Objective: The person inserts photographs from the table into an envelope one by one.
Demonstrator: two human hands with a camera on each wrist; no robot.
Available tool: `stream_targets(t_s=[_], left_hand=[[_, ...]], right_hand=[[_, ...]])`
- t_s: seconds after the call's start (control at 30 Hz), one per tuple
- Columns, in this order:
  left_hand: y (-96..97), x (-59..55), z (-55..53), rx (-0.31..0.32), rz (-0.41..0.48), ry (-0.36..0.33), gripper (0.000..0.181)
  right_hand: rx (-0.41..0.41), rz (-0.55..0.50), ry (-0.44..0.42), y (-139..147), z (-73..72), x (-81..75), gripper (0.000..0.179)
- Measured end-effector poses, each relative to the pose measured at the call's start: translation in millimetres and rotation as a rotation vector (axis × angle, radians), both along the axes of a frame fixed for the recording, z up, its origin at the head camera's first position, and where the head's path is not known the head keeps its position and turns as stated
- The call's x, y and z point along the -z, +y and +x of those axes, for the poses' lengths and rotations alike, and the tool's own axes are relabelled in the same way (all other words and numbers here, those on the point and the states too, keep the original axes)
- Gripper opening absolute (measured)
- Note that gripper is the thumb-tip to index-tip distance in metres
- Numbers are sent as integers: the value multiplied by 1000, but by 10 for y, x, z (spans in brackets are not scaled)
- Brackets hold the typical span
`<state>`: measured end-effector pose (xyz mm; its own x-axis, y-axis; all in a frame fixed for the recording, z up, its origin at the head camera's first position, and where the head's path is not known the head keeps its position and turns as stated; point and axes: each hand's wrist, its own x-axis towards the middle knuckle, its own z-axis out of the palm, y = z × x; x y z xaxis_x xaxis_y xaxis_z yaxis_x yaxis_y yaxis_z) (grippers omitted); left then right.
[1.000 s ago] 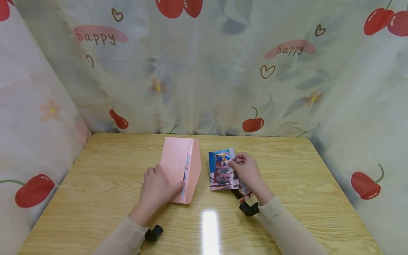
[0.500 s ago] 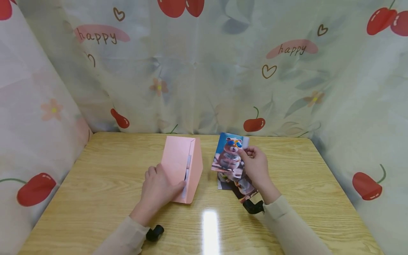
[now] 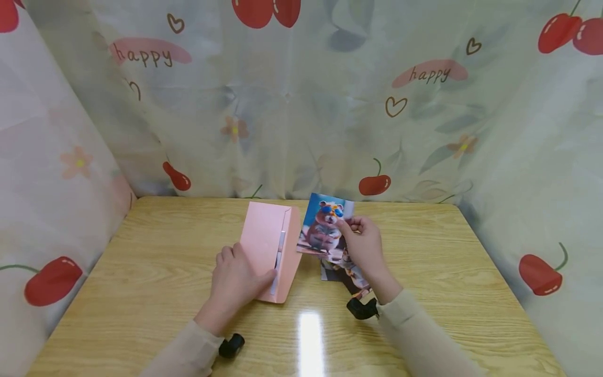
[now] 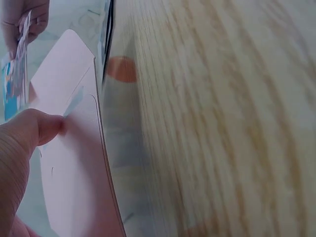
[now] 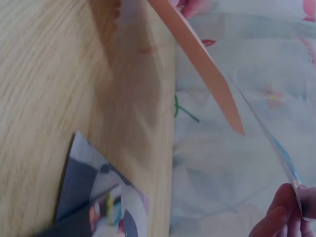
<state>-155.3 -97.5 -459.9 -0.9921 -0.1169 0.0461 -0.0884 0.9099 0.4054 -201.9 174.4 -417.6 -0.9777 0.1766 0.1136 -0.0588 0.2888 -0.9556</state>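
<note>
Head view: the left hand (image 3: 234, 277) grips the pink envelope (image 3: 266, 228), its thumb at the slot, where something bluish shows. Opposite, the right hand (image 3: 365, 248) pinches a hamster card (image 3: 320, 229) between thumb and fingers, holding it up just beside the envelope's flap (image 3: 291, 246). Below that card, loose cards (image 3: 335, 273) lie overlapping on the wooden table (image 3: 141, 272). Black wrist cameras (image 3: 361, 309) sit near both cuffs (image 3: 400, 311). Beyond the table hangs a cherry-print curtain (image 3: 287, 115).
</note>
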Motion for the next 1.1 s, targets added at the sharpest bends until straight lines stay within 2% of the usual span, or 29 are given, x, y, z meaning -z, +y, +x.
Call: stream_targets(t_s=[0.27,0.5,0.83,1.1], left_hand=[[10,34,-1,12,-10,29,105],[16,61,-9,22,-16,38,107],[18,48,-13,22,-27,30,105],[8,38,-20,24,-30,42,104]], right_hand=[[-74,-29,25,-220,38,102,29],[-108,52,-12,-343,66,232,26],[-128,137,-39,-479,129,266,22],[-193,149,-59,-543,152,281,21]])
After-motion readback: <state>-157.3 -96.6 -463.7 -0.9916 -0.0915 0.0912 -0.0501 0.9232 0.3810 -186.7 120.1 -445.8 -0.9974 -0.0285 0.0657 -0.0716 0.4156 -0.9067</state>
